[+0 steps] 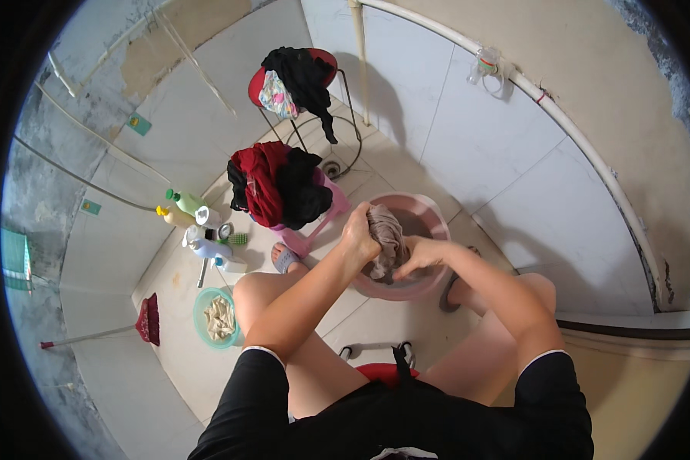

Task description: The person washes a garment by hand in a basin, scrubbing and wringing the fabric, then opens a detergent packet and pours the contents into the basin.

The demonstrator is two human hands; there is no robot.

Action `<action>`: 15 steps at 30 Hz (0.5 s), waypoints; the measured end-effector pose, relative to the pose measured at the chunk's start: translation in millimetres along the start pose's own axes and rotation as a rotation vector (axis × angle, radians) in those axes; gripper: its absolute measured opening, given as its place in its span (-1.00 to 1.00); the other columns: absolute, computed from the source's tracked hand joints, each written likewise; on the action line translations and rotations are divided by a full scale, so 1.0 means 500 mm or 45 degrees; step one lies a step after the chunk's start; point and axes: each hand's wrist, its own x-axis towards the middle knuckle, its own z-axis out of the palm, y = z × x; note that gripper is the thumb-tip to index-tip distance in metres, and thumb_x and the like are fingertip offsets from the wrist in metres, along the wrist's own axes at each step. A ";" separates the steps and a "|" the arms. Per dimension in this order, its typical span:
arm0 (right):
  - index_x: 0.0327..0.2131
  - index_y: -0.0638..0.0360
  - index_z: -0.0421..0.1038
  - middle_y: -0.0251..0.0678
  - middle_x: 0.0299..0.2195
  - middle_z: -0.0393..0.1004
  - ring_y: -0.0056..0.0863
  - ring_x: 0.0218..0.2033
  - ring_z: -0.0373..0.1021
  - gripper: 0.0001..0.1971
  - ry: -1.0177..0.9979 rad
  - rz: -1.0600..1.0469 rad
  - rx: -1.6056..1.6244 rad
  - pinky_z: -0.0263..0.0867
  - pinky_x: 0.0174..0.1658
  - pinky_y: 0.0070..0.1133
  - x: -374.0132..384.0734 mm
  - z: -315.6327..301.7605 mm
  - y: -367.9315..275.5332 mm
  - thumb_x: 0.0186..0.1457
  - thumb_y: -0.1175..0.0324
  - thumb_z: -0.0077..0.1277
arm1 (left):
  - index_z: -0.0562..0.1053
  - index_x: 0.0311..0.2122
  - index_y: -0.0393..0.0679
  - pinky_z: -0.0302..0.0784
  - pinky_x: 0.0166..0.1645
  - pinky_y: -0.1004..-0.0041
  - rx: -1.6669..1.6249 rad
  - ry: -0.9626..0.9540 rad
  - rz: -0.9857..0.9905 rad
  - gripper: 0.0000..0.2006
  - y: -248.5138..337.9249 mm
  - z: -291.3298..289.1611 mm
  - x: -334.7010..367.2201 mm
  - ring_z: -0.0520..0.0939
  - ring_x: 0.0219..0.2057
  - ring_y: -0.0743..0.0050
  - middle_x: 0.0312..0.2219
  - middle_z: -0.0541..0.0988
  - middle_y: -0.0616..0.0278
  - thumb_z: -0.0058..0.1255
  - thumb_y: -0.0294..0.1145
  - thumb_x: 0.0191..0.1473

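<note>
Both my hands are over a pink basin [437, 211] of murky water on the floor between my feet. My left hand [360, 234] is closed round the upper left side of a bunched, wet, greyish-pink cloth [387, 234]. At the cloth's lower right is my right hand [423, 255], its thumb and fingers apart around the edge; the fingertips are partly hidden, and it seems to grip the cloth there. The cloth hangs in folds, its lower part down in the basin.
Left of the basin, a pink stool [305, 234] bears red and black clothes [272, 184]. Behind it, a red stool [257, 90] holds black clothing [303, 77]. Several bottles [207, 247] stand by the left wall, near a teal basin [201, 318] with pale cloth and a red-headed brush [149, 320].
</note>
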 end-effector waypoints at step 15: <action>-0.03 0.05 0.33 -0.09 -0.06 0.40 -0.20 -0.04 0.33 -0.44 1.005 0.371 -0.718 0.23 0.03 -0.42 0.126 -0.115 0.408 -0.23 0.36 0.18 | 0.41 -0.23 -0.10 0.39 -0.46 0.34 -0.089 0.582 0.332 -0.75 -0.137 -0.272 0.282 0.54 -0.41 0.36 -0.36 0.52 0.27 0.12 -0.26 0.01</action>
